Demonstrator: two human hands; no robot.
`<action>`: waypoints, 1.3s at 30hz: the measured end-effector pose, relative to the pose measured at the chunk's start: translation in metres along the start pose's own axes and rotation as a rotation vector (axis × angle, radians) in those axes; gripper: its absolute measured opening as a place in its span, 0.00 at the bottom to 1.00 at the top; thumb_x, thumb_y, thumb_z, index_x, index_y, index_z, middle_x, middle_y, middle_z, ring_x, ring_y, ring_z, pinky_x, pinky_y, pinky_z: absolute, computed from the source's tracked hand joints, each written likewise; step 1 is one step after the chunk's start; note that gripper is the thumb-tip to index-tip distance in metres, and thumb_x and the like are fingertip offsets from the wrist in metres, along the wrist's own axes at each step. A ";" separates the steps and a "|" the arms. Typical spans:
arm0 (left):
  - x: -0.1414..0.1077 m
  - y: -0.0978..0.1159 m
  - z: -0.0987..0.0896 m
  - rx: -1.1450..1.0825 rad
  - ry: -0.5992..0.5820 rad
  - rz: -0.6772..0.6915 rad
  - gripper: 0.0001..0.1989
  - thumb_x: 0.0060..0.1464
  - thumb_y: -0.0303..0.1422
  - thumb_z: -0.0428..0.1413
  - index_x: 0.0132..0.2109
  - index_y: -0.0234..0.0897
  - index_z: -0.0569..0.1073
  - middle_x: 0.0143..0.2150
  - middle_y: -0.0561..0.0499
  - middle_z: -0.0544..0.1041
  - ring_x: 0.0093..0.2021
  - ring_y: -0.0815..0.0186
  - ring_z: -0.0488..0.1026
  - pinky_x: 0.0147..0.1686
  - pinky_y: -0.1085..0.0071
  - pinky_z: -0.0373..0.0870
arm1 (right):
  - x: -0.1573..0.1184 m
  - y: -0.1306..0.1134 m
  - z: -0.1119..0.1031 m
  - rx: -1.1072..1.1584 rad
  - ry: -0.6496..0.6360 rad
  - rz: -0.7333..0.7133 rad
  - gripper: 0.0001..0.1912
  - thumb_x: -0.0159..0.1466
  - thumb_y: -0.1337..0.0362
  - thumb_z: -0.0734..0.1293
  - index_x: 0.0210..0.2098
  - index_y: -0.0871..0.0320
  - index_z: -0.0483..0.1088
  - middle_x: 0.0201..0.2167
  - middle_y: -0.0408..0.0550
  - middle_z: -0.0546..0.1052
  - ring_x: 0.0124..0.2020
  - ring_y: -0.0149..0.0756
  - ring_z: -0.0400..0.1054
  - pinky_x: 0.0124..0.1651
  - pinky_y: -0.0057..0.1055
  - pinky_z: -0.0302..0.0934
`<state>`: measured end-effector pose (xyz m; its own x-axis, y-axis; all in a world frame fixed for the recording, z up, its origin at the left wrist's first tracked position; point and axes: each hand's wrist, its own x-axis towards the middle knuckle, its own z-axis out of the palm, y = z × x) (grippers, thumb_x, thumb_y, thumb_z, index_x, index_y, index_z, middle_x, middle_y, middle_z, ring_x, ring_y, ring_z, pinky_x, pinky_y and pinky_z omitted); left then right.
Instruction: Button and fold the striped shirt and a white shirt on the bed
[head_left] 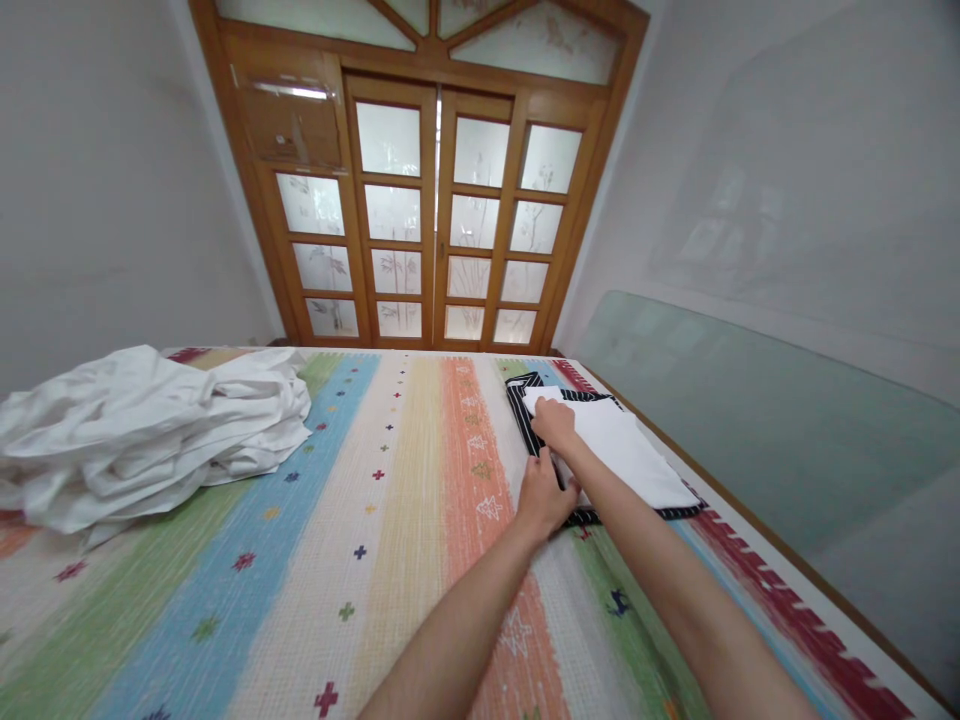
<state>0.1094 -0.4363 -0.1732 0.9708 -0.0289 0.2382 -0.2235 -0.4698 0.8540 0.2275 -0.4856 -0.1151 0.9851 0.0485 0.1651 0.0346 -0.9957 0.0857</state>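
Observation:
A piece of black cloth with white stripes (525,420) lies flat on the bed at the right, near the edge beside the headboard. On top of it is a smooth white sheet-like piece (630,450), with the striped cloth showing around its border. My right hand (555,422) is closed on the white piece's far left corner, fingertips curled over it. Just nearer to me, my left hand (546,497) holds the left edge of the striped cloth, thumb to the right and fingers pointing away. Its fingertips are partly hidden.
A crumpled white cloth (150,430) is heaped at the left of the bed. Beneath everything spreads a striped, patterned bedcover (397,500). A pale green headboard (735,400) runs along the right wall. Wooden doors with glass panes (435,220) stand beyond the far edge.

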 end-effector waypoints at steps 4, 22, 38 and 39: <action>0.000 0.000 -0.001 -0.042 0.007 0.018 0.24 0.53 0.32 0.55 0.57 0.37 0.62 0.45 0.44 0.70 0.46 0.58 0.69 0.50 0.64 0.65 | 0.001 0.007 -0.001 0.018 0.052 0.051 0.17 0.66 0.71 0.55 0.46 0.66 0.72 0.45 0.66 0.76 0.46 0.49 0.73 0.45 0.37 0.64; 0.000 -0.004 0.001 0.050 0.061 0.128 0.18 0.51 0.30 0.55 0.50 0.35 0.69 0.46 0.42 0.71 0.51 0.55 0.67 0.53 0.59 0.67 | -0.001 0.034 0.030 0.302 0.054 -0.170 0.27 0.72 0.55 0.48 0.46 0.56 0.75 0.46 0.52 0.79 0.49 0.40 0.72 0.51 0.32 0.61; -0.009 -0.008 0.009 0.573 -0.055 0.409 0.27 0.60 0.39 0.47 0.61 0.25 0.65 0.65 0.35 0.64 0.69 0.52 0.51 0.64 0.53 0.54 | -0.008 0.141 0.067 0.029 0.023 0.231 0.31 0.70 0.57 0.49 0.64 0.73 0.56 0.67 0.69 0.53 0.69 0.58 0.43 0.66 0.53 0.41; -0.008 -0.008 0.010 0.557 -0.057 0.409 0.27 0.60 0.39 0.47 0.61 0.24 0.64 0.65 0.34 0.63 0.69 0.52 0.52 0.65 0.53 0.54 | -0.006 0.133 0.065 0.063 0.057 0.186 0.31 0.70 0.57 0.50 0.64 0.73 0.56 0.67 0.69 0.52 0.69 0.58 0.41 0.66 0.53 0.40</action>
<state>0.1039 -0.4409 -0.1870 0.8243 -0.3396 0.4529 -0.5096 -0.7936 0.3324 0.2375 -0.6237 -0.1689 0.9644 -0.1346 0.2278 -0.1353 -0.9907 -0.0125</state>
